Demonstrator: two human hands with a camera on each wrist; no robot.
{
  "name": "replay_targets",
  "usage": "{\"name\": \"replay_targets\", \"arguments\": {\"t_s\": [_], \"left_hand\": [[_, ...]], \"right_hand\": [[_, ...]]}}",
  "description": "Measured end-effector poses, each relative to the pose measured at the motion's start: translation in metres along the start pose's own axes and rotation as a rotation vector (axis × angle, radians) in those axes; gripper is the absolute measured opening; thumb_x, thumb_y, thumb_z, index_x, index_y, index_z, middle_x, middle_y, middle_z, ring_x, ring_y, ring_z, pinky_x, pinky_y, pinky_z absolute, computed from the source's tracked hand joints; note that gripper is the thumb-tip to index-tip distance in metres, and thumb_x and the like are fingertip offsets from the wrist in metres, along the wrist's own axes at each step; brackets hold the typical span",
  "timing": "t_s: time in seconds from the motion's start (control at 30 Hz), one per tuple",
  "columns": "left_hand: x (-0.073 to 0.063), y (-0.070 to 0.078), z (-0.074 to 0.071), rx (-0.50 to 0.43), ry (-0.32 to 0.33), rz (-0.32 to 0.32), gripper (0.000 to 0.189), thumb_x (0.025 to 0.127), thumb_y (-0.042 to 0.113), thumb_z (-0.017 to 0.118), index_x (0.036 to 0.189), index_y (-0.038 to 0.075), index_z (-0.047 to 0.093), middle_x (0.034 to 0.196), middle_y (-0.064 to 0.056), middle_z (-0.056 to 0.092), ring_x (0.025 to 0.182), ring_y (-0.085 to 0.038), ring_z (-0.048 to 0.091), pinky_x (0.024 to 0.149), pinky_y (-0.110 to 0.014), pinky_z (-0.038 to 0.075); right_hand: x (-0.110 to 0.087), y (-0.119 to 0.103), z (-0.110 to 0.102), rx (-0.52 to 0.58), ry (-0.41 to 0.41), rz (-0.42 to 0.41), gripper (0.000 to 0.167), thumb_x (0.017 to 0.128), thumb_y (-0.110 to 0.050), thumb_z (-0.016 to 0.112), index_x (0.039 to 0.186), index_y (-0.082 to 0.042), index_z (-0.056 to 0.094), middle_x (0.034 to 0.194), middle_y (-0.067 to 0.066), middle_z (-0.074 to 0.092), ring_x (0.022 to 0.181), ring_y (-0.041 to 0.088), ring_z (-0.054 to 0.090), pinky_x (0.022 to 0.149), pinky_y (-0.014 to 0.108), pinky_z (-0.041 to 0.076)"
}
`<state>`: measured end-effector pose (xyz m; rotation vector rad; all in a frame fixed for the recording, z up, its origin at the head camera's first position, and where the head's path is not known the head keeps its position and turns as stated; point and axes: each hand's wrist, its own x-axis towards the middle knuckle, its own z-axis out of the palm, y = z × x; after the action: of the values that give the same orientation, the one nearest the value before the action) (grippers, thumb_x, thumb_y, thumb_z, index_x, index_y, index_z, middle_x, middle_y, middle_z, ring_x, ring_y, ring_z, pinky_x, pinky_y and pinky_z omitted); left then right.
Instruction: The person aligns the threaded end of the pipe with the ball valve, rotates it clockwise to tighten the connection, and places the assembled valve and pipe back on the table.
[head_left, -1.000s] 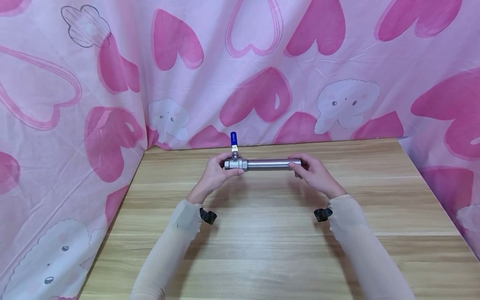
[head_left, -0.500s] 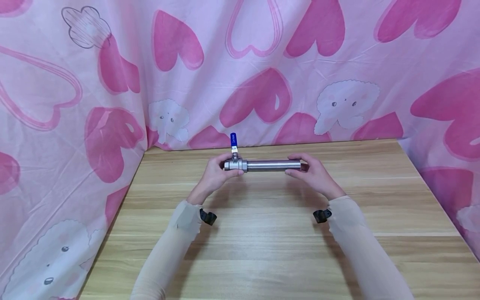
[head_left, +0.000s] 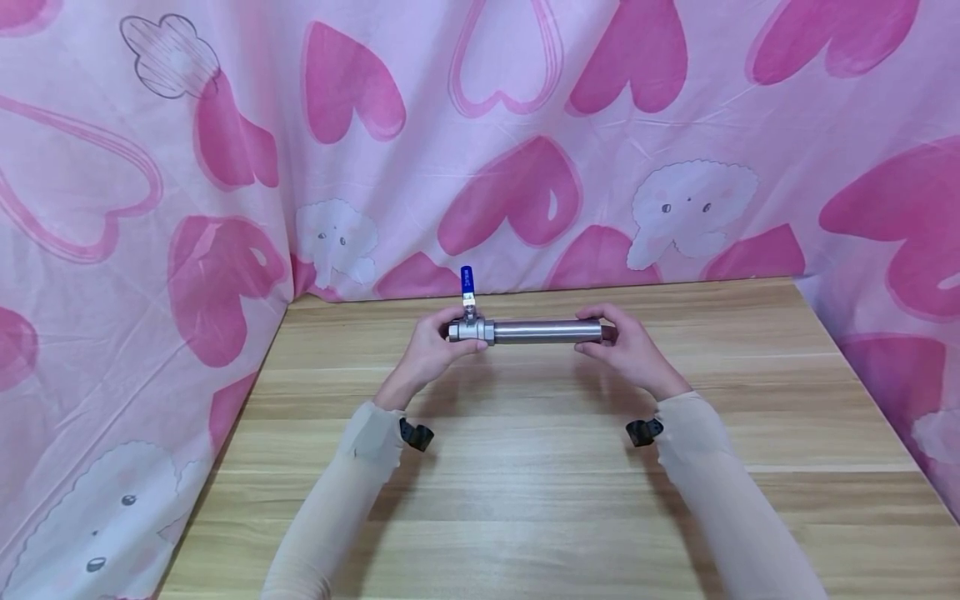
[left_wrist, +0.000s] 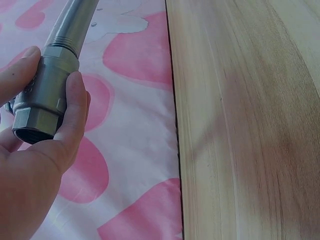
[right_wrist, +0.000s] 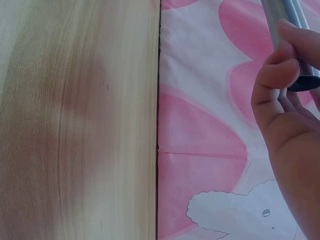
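Your left hand (head_left: 429, 348) grips the steel valve (head_left: 471, 331), its thumb along the near side and its fingers round the far side. Your right hand (head_left: 632, 346) is curled on the free end of the metal pipe (head_left: 536, 332), thumb on the near side, with a finger over the far side. Taking the head view as a clock face centred on the pipe, the valve sits at 9 o'clock, your right hand at 3. Valve and pipe make one straight line, held up off the wooden table (head_left: 525, 500). The valve's blue lever (head_left: 467, 280) points to 12 o'clock. Your left wrist view shows threads (left_wrist: 61, 44) where the pipe meets the valve, and the valve's open hex end toward your palm. Your right wrist view shows the pipe's hollow mouth just beside your fingers. Your pale sleeves (head_left: 337, 483) come in from between 7 and 8 and from between 4 and 5 o'clock, each with a black device (head_left: 417, 434) at the cuff. Pink heart-patterned cloth (head_left: 510, 196) hangs at 12.
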<state>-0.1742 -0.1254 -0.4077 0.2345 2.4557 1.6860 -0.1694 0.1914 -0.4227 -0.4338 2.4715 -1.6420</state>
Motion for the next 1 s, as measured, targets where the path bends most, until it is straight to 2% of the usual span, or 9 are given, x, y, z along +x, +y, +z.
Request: {"name": "replay_targets", "arguments": {"t_s": [0.47,1.0], "left_hand": [[0.0,-0.0007,0.0004,-0.002,0.002,-0.008,0.056,0.075,0.02,0.083,0.126,0.012,0.061,0.113,-0.006,0.065,0.098,-0.021,0.057,0.082,-0.031,0.05],[0.0004,-0.0002,0.0008,0.02,-0.001,0.01,0.048,0.074,0.02,0.084,0.118,0.017,0.064,0.112,-0.006,0.064,0.097,-0.022,0.058,0.082,-0.032,0.051]], "right_hand": [[-0.0003,0.0014,-0.0001,-0.034,0.02,-0.011,0.044,0.086,-0.009,0.072,0.126,-0.01,0.053,0.123,0.015,0.055,0.102,0.029,0.062,0.08,0.021,0.054],[-0.0012,0.0011,-0.0014,-0.089,0.058,-0.05,0.044,0.085,-0.017,0.074,0.124,-0.01,0.057,0.114,0.011,0.059,0.092,0.023,0.054,0.072,0.02,0.049]]}}
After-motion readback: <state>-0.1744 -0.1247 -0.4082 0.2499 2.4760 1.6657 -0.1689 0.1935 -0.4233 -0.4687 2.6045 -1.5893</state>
